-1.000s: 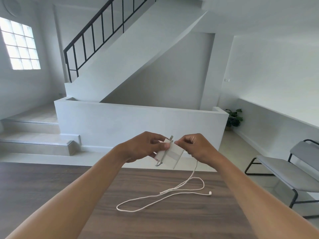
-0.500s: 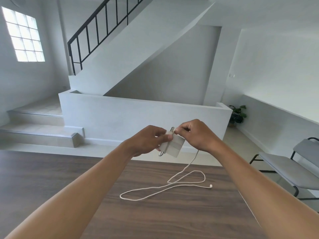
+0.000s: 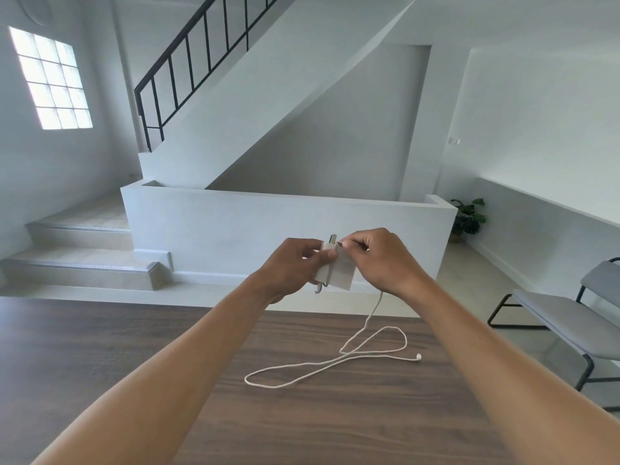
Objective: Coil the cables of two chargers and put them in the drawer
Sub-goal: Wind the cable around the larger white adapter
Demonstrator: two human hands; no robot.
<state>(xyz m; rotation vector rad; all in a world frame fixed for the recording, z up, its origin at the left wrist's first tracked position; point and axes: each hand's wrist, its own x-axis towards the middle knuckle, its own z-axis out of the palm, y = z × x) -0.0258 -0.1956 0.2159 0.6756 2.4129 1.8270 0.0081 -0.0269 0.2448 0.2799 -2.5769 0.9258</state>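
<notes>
A white charger block is held up above the far edge of the wooden table. My left hand grips the block from the left, thumb across its face. My right hand pinches the cable's plug end at the block's top right corner. The white cable hangs down from my right hand and lies in loose loops on the table, its free connector at the right. No second charger and no drawer are in view.
A grey metal-framed bench stands to the right of the table. Beyond the table are a low white wall, steps at the left and a potted plant at the back right.
Both hands with the charger block have risen in the view and drawn closer together. The cable loops on the table have shifted slightly. The view has tilted.
</notes>
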